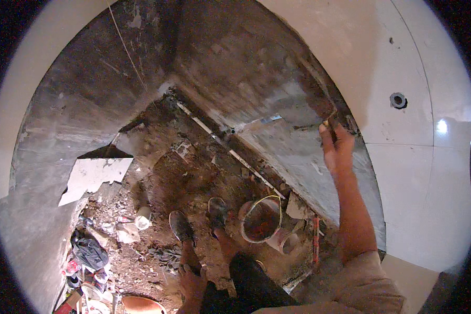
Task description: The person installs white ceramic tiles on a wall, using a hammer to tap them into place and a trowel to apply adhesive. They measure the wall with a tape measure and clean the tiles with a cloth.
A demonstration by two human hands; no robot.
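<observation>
My right arm reaches out to the grey plastered wall (pixel 277 104) on the right. My right hand (pixel 338 149) is closed near the lower edge of the wall tiles (pixel 403 172). A small yellowish tip (pixel 327 123) shows at its fingertips, against a dark strip along that edge; what the fingers hold is too small and partly hidden to name. Low in the picture my left hand (pixel 192 281) rests by my left leg, holding nothing, its fingers stretched out and slightly apart.
A bucket (pixel 244 215) with a raised handle stands right of my shoes (pixel 217 209), beside a pipe piece (pixel 283 242) and a red level-like bar (pixel 315 239). A white pipe (pixel 251 168) runs along the wall's foot. Rubble, a black bag (pixel 90 251) and a broken white panel (pixel 97 175) lie left.
</observation>
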